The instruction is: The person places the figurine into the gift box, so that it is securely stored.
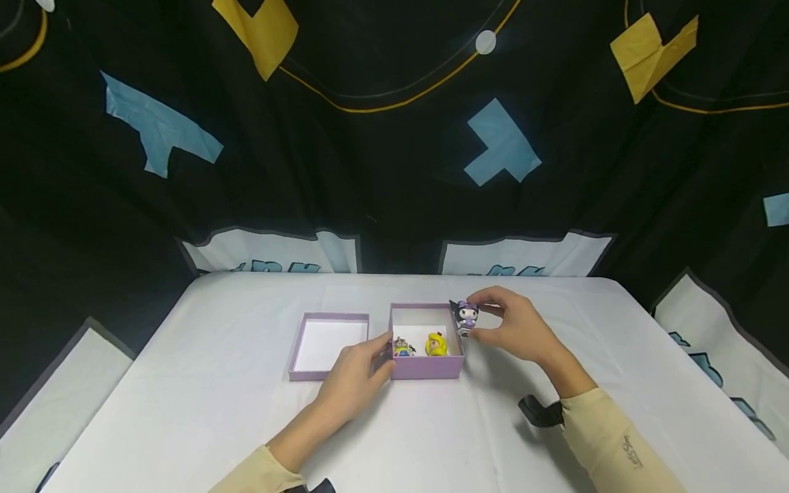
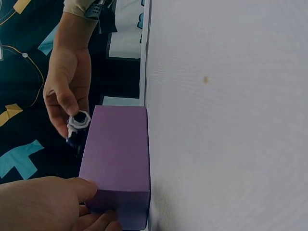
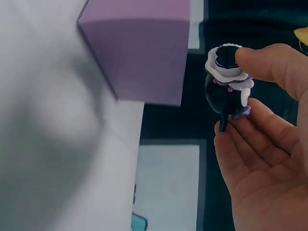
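A small figurine (image 1: 466, 316) with a black pointed hood and white face is pinched between the thumb and fingers of my right hand (image 1: 518, 325). It is held upright beside the right wall of a lilac box (image 1: 427, 368); in the right wrist view, its base (image 3: 228, 57) is under the thumb. My left hand (image 1: 354, 376) rests against the box's left side, with the thumb by the front corner. Inside the open box sit a yellow-haired figurine (image 1: 436, 345) and a small multicoloured figurine (image 1: 403, 347).
Left of the box lies a shallow lilac lid (image 1: 311, 375), white inside face up. Both stand on a white-covered table (image 1: 203, 383). A black curtain (image 1: 394, 171) with blue and yellow shapes hangs behind it.
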Action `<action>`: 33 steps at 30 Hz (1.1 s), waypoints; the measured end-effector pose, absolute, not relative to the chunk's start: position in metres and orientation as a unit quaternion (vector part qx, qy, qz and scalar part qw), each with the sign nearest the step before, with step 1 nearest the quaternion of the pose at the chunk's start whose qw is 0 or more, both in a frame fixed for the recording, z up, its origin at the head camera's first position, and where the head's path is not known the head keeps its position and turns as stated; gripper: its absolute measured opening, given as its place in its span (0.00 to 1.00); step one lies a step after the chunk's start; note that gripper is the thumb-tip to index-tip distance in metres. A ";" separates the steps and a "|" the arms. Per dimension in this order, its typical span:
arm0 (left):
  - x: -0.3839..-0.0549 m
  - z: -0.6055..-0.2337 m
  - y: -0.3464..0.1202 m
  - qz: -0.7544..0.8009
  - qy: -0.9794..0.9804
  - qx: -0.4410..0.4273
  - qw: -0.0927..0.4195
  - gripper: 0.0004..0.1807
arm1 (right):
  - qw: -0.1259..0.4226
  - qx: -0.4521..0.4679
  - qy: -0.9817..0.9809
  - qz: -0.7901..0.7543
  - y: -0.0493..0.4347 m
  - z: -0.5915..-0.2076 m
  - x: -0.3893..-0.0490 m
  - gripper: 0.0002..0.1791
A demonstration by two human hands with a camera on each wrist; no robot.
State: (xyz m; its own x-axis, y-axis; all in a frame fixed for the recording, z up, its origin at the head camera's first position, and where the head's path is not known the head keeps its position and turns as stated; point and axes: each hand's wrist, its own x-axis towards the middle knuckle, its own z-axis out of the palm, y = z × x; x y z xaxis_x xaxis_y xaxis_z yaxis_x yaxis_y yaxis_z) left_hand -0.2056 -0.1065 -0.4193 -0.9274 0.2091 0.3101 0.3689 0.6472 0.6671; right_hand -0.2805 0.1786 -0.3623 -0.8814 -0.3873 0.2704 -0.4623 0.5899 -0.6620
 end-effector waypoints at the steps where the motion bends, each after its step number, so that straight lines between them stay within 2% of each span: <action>1: -0.205 -0.419 -0.107 -0.389 -0.901 -0.160 0.103 0.28 | 0.047 0.243 -0.889 0.386 0.175 -0.361 -0.280 0.25; 18: -0.206 -0.418 -0.107 -0.382 -0.901 -0.173 0.114 0.28 | 0.013 0.240 -0.902 0.360 0.141 -0.371 -0.284 0.27; 25: -0.206 -0.418 -0.108 -0.379 -0.901 -0.175 0.120 0.28 | 0.026 0.259 -0.914 0.311 0.129 -0.376 -0.291 0.28; 33: -0.206 -0.419 -0.109 -0.384 -0.900 -0.175 0.113 0.28 | 0.016 0.251 -0.929 0.270 0.113 -0.379 -0.293 0.28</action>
State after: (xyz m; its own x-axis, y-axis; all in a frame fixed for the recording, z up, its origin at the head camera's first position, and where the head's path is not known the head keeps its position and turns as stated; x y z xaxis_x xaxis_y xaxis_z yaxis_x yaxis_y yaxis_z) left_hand -0.2061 -0.1085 -0.4192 -0.9134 0.2277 0.3373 0.4011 0.6441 0.6514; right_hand -0.2926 0.1131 -0.3788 -0.8738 -0.4575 0.1646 -0.4744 0.7281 -0.4948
